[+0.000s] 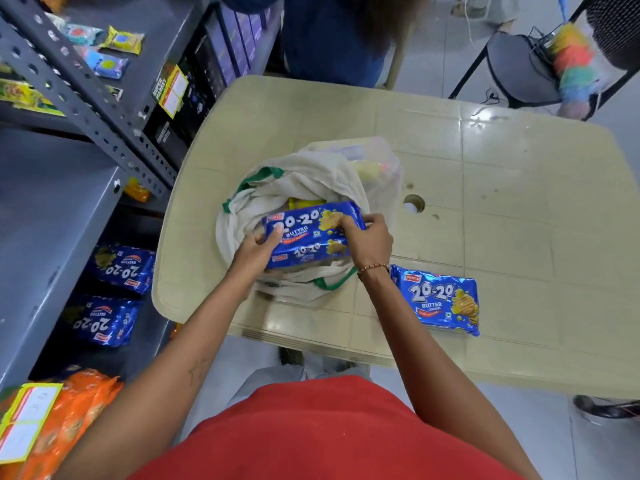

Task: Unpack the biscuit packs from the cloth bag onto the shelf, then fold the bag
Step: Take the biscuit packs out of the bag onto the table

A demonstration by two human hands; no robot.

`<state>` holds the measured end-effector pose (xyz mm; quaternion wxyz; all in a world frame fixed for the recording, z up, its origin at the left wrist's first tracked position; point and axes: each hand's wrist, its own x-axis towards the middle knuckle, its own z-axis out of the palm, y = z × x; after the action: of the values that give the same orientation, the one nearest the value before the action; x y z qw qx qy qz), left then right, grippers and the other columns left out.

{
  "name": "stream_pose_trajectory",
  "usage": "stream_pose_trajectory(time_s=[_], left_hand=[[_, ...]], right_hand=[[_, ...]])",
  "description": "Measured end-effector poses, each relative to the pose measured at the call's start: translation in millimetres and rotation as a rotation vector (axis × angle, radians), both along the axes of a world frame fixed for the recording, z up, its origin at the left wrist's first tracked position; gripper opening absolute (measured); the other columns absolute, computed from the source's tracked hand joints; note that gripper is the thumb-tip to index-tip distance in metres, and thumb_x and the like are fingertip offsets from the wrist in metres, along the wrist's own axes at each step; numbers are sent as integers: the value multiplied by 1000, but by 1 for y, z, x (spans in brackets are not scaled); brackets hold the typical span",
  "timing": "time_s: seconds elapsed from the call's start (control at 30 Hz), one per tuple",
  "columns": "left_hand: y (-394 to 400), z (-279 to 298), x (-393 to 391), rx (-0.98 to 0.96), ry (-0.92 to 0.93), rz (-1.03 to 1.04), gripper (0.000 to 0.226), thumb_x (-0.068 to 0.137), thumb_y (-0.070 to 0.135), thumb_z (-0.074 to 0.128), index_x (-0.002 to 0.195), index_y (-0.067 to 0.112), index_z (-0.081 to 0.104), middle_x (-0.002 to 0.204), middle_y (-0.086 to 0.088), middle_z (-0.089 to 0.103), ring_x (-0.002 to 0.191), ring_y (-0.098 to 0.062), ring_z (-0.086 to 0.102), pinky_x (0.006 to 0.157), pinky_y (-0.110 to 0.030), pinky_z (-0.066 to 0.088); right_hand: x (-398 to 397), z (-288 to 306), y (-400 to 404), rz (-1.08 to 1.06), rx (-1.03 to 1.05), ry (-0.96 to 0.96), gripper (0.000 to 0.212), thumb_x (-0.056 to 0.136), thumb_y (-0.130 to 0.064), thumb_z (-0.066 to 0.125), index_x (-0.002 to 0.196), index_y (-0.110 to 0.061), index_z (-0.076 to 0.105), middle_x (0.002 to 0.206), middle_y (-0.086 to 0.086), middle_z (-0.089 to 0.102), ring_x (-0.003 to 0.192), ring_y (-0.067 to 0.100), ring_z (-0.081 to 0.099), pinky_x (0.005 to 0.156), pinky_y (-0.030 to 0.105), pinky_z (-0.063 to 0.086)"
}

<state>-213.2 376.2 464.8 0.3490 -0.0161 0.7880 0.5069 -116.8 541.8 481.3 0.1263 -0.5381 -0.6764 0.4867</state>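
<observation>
Both hands clamp 1 blue biscuit pack (310, 235) just above the open cloth bag (294, 188) on the worktop (502, 188): left hand (258, 245) at its left end, right hand (365, 237) at its right. Its long axis runs left-right; the shelf (52, 209) lies leftward, nearer the left hand.

Your bag (294, 188) sits on the bench (502, 202), with the pack (308, 233) you hold over its mouth. A second pack (440, 303) lies on the bench to its right. The shelf (52, 220), left of the bench, carries two packs (117, 292).
</observation>
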Motion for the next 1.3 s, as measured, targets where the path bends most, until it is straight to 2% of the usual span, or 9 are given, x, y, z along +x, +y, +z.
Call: stream_pose_trajectory(time_s=[0.17,0.37,0.47,0.6,0.87,1.03,1.13,1.2,1.3], left_hand=[[49,15,41,-85,13,-163,33,84,51,61,78,18,62,97,-9,72,93,-26,68,89,-41,53],[152,14,87,67,-10,-392,41,76,42,70,101,10,70,103,-12,74,97,-26,69,92,-47,53],[202,-1,95,-40,74,-455,36,82,33,68,108,8,67,108,-11,72,98,-26,68,91,-42,53],[238,-17,92,-114,110,-469,33,86,19,61,116,7,62,118,-14,67,106,-29,65,96,-41,50],[232,-25,105,-95,5,-494,31,87,15,57,118,13,59,119,-9,66,103,-23,63,91,-32,49],[215,-15,72,-160,-4,-352,17,86,15,55,88,7,70,76,-5,70,64,-16,60,59,-24,48],[186,-7,37,-218,-89,-269,21,79,18,48,68,9,64,48,-3,67,37,-14,52,42,-17,40],[159,-5,15,-350,67,-277,28,78,26,49,62,9,64,51,-4,68,43,-20,59,47,-22,45],[130,-13,-6,-512,248,-489,29,86,23,50,78,3,69,82,-15,72,77,-31,67,63,-34,49]], right_hand=[[53,-1,36,-248,30,0,37,66,-47,66,89,-19,59,77,-7,58,78,19,54,69,26,34],[124,0,116,-411,99,117,46,62,-45,57,94,-12,62,82,-1,62,77,17,55,65,20,35],[145,-18,162,-268,10,36,44,77,-35,64,107,-3,63,92,7,66,84,18,59,62,21,38],[153,-42,196,-32,-46,-50,38,91,-27,57,115,2,59,111,21,66,103,32,62,90,42,48],[151,-58,206,132,24,-149,29,90,-19,58,108,4,61,109,25,65,100,37,61,79,38,46],[129,-39,195,26,102,-299,60,82,-26,63,136,-11,42,142,14,37,130,32,37,106,44,35],[95,-17,160,84,263,20,33,83,-8,61,115,-4,60,122,17,56,113,32,53,86,17,36],[62,-9,121,323,193,176,25,83,3,55,105,1,66,109,19,67,103,31,61,74,8,38],[18,-16,66,747,-77,76,35,86,7,45,114,0,65,116,18,67,109,27,60,92,17,43]])
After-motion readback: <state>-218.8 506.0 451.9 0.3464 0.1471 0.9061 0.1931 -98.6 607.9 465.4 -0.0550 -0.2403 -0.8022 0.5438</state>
